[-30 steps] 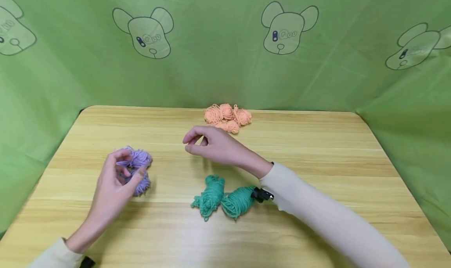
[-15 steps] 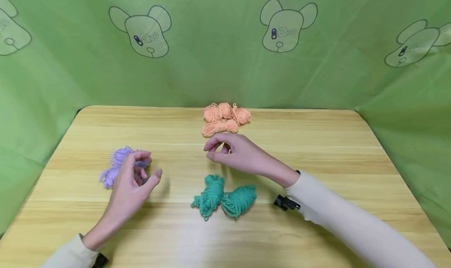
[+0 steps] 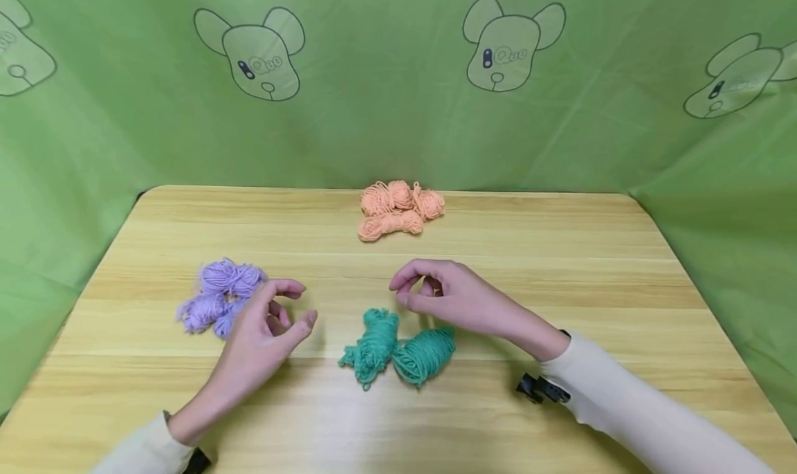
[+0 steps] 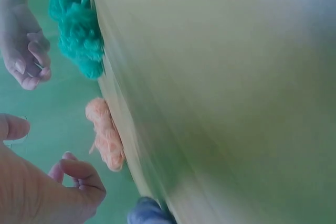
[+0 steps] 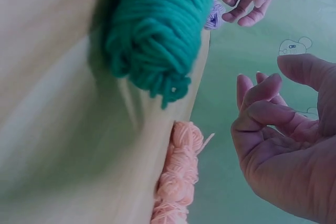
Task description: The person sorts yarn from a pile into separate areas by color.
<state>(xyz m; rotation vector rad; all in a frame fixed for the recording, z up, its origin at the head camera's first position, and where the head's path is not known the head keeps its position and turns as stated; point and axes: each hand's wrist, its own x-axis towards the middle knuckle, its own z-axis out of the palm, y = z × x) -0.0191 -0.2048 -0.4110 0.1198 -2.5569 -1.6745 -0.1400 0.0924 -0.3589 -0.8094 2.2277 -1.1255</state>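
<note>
My left hand [image 3: 261, 332], fingers loosely bent and thumb apart, is above the table just right of several purple yarn bundles [image 3: 221, 278], partly covering them in the head view. It holds nothing. Two green yarn bundles lie side by side between the hands: a knobbly upright one [image 3: 378, 342] and a slanted, wound one [image 3: 425, 355]. Behind and right of them, my right hand [image 3: 463, 299] hovers with relaxed, bent fingers and nothing in its grasp. In the right wrist view, the thumb and fingers of that hand [image 5: 278, 150] stand apart beside the green yarn [image 5: 157, 24].
Several peach yarn bundles [image 3: 398, 214] lie clustered near the far edge of the wooden table [image 3: 560, 245]. Green cloth [image 3: 386, 100] printed with mouse-like heads hangs behind and at both sides. A black strap device [image 3: 542, 389] sits at the right wrist.
My left hand has moved right, away from the purple yarn, uncovering more of it. My right hand has drawn back and right from the peach yarn. The yarn bundles have stayed in place.
</note>
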